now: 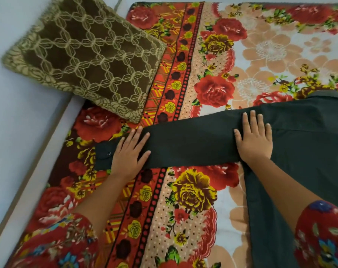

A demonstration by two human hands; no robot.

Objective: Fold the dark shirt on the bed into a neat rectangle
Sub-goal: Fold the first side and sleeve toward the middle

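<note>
Fingers (pixel 134 136) splayed flat (both hands) on shirt sleeve (pixel 189 142).

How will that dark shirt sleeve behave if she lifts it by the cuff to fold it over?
The sleeve would probably droop: it is thin cloth lying flat under the left hand and right hand. It looks light. The buttoned cuff seems thicker, so it may hang a little stiffer.

Pretty even, soft indoor light, no glare, only faint shadows under the arms. Whole shot is a bit soft, and the bed (pixel 212 190) edges bow from wide-angle distortion.
</note>
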